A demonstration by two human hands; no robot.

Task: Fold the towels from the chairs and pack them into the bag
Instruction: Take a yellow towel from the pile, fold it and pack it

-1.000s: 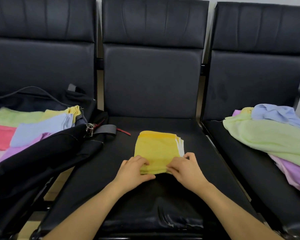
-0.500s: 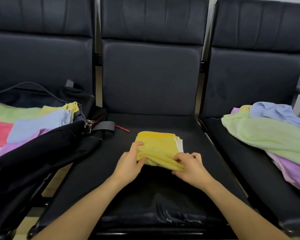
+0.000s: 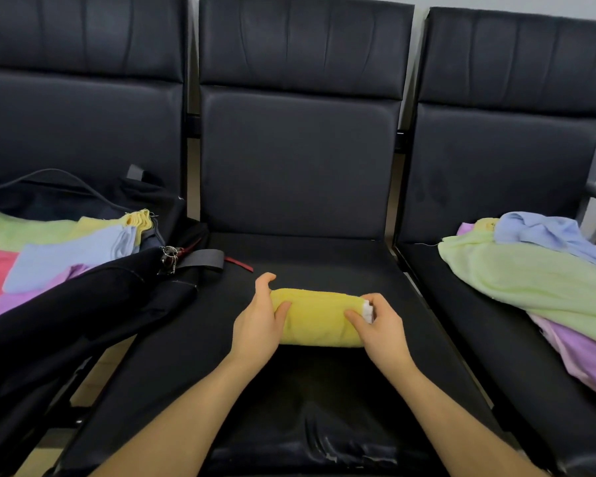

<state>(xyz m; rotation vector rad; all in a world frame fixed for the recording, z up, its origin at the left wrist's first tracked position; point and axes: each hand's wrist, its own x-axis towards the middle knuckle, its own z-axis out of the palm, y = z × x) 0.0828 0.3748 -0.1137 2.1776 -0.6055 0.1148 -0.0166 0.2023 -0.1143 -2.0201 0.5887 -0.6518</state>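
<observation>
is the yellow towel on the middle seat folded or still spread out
Folded. The yellow towel is a compact, thick bundle on the middle seat, with layered edges at its right end, gripped by the left hand and right hand.

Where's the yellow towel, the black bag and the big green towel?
yellow towel (image 3: pixel 319 318), head view, middle of its folded top.
black bag (image 3: pixel 93 301), head view, its near side wall.
green towel (image 3: pixel 530 270), head view, middle of the cloth on the right chair.

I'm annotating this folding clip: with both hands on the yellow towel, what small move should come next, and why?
Probably lift the folded yellow terry towel toward the open black fabric bag: the left hand and right hand grip its ends, and folded towels already lie inside.
</observation>
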